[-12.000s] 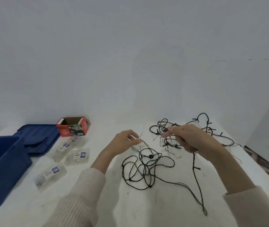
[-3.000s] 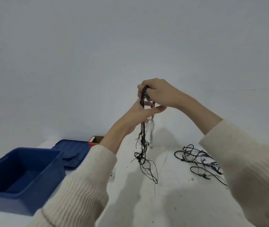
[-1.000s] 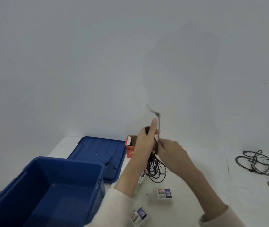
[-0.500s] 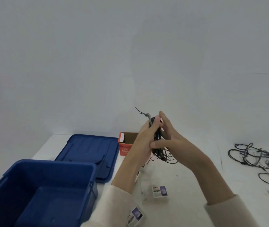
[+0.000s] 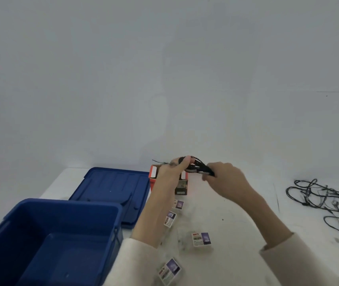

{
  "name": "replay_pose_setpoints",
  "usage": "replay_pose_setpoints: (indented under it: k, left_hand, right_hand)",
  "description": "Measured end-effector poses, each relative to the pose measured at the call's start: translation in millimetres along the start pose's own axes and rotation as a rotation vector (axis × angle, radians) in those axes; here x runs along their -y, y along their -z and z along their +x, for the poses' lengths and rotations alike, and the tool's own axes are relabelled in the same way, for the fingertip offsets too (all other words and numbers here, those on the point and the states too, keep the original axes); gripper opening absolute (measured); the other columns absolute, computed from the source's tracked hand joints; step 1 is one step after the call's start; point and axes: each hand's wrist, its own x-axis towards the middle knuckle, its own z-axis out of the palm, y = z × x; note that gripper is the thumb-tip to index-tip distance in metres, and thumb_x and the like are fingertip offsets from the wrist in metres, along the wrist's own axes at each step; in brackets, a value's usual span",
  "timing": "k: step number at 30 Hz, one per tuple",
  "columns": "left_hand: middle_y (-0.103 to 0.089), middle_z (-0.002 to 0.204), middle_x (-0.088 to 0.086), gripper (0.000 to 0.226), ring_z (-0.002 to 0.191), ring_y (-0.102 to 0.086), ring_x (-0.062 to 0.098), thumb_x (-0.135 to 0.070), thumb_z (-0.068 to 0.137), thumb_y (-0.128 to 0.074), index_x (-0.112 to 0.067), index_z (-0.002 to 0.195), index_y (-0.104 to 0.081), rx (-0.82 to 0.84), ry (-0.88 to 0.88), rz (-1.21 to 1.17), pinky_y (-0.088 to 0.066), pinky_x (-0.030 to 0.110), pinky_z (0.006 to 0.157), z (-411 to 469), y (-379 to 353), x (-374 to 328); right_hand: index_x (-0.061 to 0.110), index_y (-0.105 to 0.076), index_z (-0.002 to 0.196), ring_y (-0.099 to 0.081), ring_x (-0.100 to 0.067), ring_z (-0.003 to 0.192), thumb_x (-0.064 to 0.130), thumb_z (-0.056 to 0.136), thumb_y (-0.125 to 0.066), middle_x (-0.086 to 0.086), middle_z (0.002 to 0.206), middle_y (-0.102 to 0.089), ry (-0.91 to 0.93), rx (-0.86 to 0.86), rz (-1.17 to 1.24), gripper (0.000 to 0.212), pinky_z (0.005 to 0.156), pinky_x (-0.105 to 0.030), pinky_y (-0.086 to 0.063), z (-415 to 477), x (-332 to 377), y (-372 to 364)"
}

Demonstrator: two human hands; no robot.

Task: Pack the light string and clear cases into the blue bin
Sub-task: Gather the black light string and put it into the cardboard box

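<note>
Fingers [image 5: 182,162] hiding bundled light string [image 5: 198,168], red box [image 5: 182,185] half-covered

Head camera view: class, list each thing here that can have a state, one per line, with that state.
Blue bin: open, nothing inside.
Bin lid: off, flat on the table.
Red box: top flaps open.
Wound light string: bundled, held between both hands.
Loose light string: tangled on the table.
Clear cases: four, lying on the table, unpacked.
Left hand: gripping.
Right hand: gripping.

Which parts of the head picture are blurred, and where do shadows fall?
Head view: both hands, left hand and right hand, and the coiled light string look motion-smeared; clear cases show soft labels; a faint shadow lies on the wall; light is dim and even.
</note>
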Motion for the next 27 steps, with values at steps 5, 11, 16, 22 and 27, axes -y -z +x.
replay_pose_setpoints:
  k: [5,11,16,22,27]
  left_hand:
    - [-0.045,0.12,0.0,0.046,0.099,-0.051,0.001,-0.001,0.084,-0.059,-0.017,0.124,-0.043,-0.413,-0.21,-0.008,-0.042,0.011,0.077,-8,4,4]
    - [-0.046,0.124,-0.019,0.056,0.112,-0.044,-0.011,-0.04,0.084,-0.062,-0.028,0.134,-0.041,0.131,-0.644,0.608,-0.033,0.005,0.091,-17,-25,-17]
    - [-0.056,0.126,-0.008,0.058,0.105,-0.056,-0.004,-0.038,0.082,-0.066,-0.032,0.132,-0.04,0.061,-0.412,0.217,-0.046,0.015,0.091,-7,-22,-14]
    - [-0.06,0.124,0.005,0.061,0.106,-0.063,0.013,-0.03,0.079,-0.069,-0.033,0.134,-0.043,0.229,0.04,-0.137,-0.055,0.028,0.079,-1,-4,-6]
    - [-0.067,0.098,0.009,0.04,0.079,-0.069,0.015,-0.03,0.076,-0.066,-0.014,0.113,-0.06,0.413,0.216,-0.026,-0.058,0.025,0.068,9,12,-22]
  right_hand:
    - [0.02,-0.053,0.096,-0.053,-0.024,0.094,0.012,0.092,-0.038,0.0,0.092,-0.063,0.149,-0.176,-0.53,0.018,0.076,-0.036,-0.023,5,-9,19]
    - [0.022,-0.046,0.075,-0.041,-0.018,0.069,0.006,0.083,-0.04,0.013,0.059,-0.04,0.502,-0.2,-0.201,0.019,0.072,-0.028,-0.028,9,12,30]
    - [0.018,-0.059,0.074,-0.051,-0.009,0.058,-0.005,0.081,-0.039,0.002,0.064,-0.059,0.346,0.048,0.675,0.032,0.056,-0.022,-0.041,14,23,17]
    - [0.019,-0.056,0.077,-0.057,-0.015,0.08,-0.002,0.084,-0.034,-0.004,0.079,-0.061,0.338,0.159,0.799,0.031,0.076,-0.024,-0.046,21,28,-11]
    - [0.009,-0.051,0.094,-0.043,-0.021,0.098,0.01,0.088,-0.041,-0.011,0.097,-0.051,0.376,0.267,0.354,0.012,0.09,-0.038,-0.03,41,21,-1]
